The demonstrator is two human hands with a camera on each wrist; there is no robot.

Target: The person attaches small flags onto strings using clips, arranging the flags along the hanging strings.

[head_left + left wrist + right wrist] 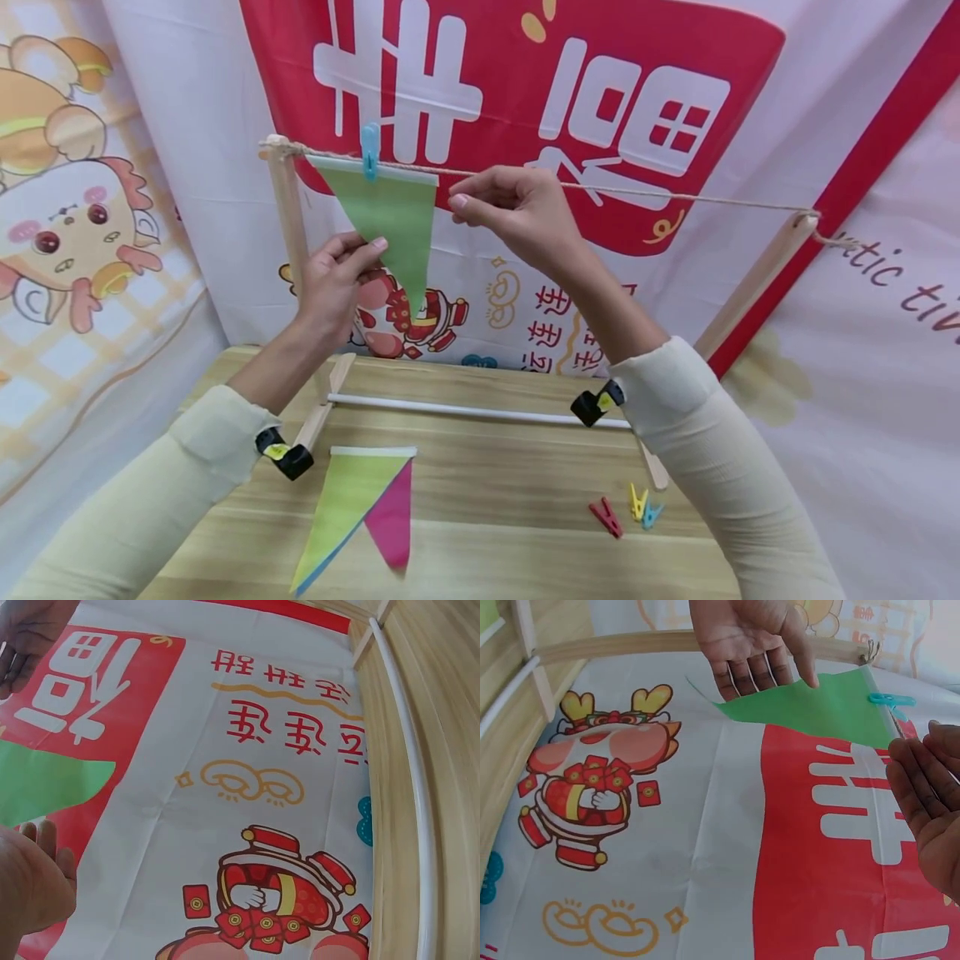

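A green pennant (390,208) hangs from a thin string (690,197), its white top strip held by one light-blue clothespin (370,152). My left hand (333,279) pinches the pennant's left edge, thumb on the front and fingers partly hidden behind. Close to the pennant's upper right corner is my right hand (521,212), its fingers loosely bent and nothing visible in them. In the right wrist view the right fingertips (901,754) appear beside that corner; whether they touch the pennant or string I cannot tell.
Wooden posts (287,208) carry the string, with a white rod (480,410) low between them. On the wooden table (510,550) lie a yellow-green pennant (348,492) overlapping others, and red (606,517), yellow (637,502) and blue (652,515) clothespins. A printed cloth (487,333) hangs behind.
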